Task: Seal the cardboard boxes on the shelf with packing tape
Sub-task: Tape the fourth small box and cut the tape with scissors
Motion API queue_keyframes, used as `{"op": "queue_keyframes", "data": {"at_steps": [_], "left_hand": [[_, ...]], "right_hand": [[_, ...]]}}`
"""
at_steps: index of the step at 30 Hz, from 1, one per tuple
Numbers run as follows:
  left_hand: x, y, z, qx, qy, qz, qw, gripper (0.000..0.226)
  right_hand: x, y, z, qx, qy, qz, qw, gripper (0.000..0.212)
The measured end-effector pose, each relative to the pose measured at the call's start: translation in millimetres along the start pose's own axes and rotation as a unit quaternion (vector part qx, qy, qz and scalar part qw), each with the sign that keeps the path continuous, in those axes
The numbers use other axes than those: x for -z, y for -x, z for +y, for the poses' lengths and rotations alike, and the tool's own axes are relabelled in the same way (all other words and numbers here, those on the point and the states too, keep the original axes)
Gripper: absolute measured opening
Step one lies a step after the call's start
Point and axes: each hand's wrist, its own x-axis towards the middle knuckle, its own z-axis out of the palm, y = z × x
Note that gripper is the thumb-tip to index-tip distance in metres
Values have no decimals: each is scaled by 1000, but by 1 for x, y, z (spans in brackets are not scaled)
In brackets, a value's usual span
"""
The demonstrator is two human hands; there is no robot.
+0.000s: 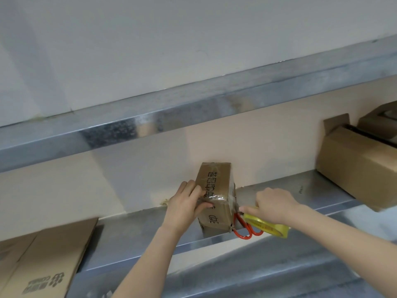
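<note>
Nearest, at the lower left, a flattened brown cardboard box with grey printing [43, 261] lay on the front of the grey galvanised metal shelf [279, 193]. Two bare forearms reached up from below toward the middle of that shelf.

The left hand [188, 204] gripped the near left corner of a small brown cardboard box with black printed characters [214, 188]. Its thumb lay across the top and its fingers curled onto the front face, over a glossy strip of clear tape. The right hand [272, 202] was clenched round a yellow roll of packing tape [268, 226], with one finger stretched out to the box's near right corner, where the tape wrapped round the edge. Just under the roll, a pair of scissors with red loop handles [247, 230] lay against the box's lower right corner. Whether the hand also held them could not be told.

The small box stood on the shelf, its far end close to the peach-coloured back wall [139, 168]. Farther right on the same shelf sat a larger brown cardboard box with its flaps open [352, 168], well apart from the small one. Above, a second metal shelf beam [150, 117] ran across under a white wall [171, 39].
</note>
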Motion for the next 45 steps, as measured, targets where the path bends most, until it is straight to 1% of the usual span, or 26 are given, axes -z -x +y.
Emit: {"op": "queue_keyframes", "data": {"at_steps": [3, 7, 10, 12, 14, 17, 19, 20, 23, 26, 30, 33, 36, 39, 42, 44, 45], "left_hand": [[-2, 3, 0, -21, -7, 13, 1000, 36], [-1, 6, 1, -72, -74, 16, 995, 48], [-1, 5, 3, -104, -117, 28, 987, 41], [-1, 7, 4, -98, -130, 19, 986, 42], [0, 8, 7, -72, -114, 8, 991, 41], [-2, 2, 21, -35, -39, 12, 999, 39], [-5, -7, 30, -44, 6, 34, 998, 36], [-6, -11, 32, -57, 10, 41, 998, 34], [-7, -16, 27, -111, -46, 45, 992, 29], [-7, -15, 24, -133, -106, 52, 984, 23], [-3, -15, 14, -169, -130, 64, 975, 14], [7, -13, -2, -184, -139, 56, 972, 14], [15, -16, -12, -151, -125, 35, 980, 26], [19, -15, -7, -104, -84, -30, 991, 39], [21, -11, 11, 12, -5, -77, 997, 52], [22, -13, 25, 91, 55, -79, 991, 52], [21, -13, 32, 119, 76, -67, 988, 49]], "right_hand": [[4, 0, 2, 2, 1, -2, 1000, 64], [9, 4, 7, 0, -4, 6, 1000, 62], [12, 7, 9, -5, -3, 5, 1000, 62], [12, 7, 9, -7, -3, 10, 1000, 62], [11, 7, 10, -10, -7, 12, 1000, 62], [9, 8, 10, -13, -13, 8, 1000, 61], [11, 9, 12, -13, -16, 11, 1000, 61], [11, 10, 13, -14, -16, 13, 1000, 61], [15, 11, 15, -10, -15, 13, 1000, 60], [16, 10, 13, -6, -16, 17, 1000, 59], [15, 9, 8, 3, -32, 18, 999, 62], [20, 4, -3, 18, -50, 24, 998, 64], [22, -2, -14, 35, -65, 21, 997, 61], [19, 0, -16, 33, -52, 2, 998, 56], [19, 6, -15, 21, -64, -9, 998, 54], [18, 8, -14, 11, -73, -11, 997, 55], [17, 9, -14, 4, -77, -16, 997, 56]]}}
